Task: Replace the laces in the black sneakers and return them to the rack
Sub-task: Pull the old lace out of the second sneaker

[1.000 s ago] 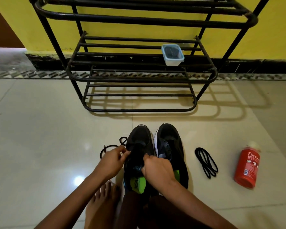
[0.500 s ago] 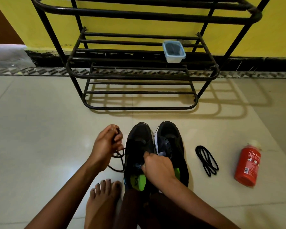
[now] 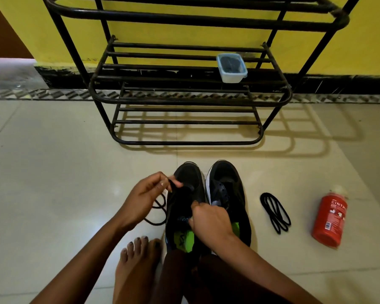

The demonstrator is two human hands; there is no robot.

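- A bare foot (image 3: 137, 260) with dark-painted toenails rests on the pale tiled floor (image 3: 53, 172), just left of a dark-clothed leg at the bottom edge.
- The right hand (image 3: 208, 223) sits on the left sneaker (image 3: 188, 175) at the tongue. Its fingers are curled and grip the upper; exactly what they pinch is hidden.
- The left hand (image 3: 145, 198) is raised beside that shoe's forefoot, thumb and fingertips pinching a black lace (image 3: 155, 223). The lace trails down in loops onto the floor left of the shoe.
- Both sneakers stand side by side on the floor, touching, toes towards the rack. They are black with bright green insoles, and printed lettering shows on the left one's tongue.
- The right sneaker (image 3: 235, 183) has a white sole edge and bare eyelets, with no lace showing.
- A second black lace (image 3: 275, 213) lies folded in long loops on the floor, right of the shoes.
- Further right lies a red bottle (image 3: 329, 222), on its side.
- Beyond stands the black metal rack (image 3: 184, 99) against a yellow wall (image 3: 206, 34). A small clear container (image 3: 232, 68) with dark contents stands on its middle shelf.
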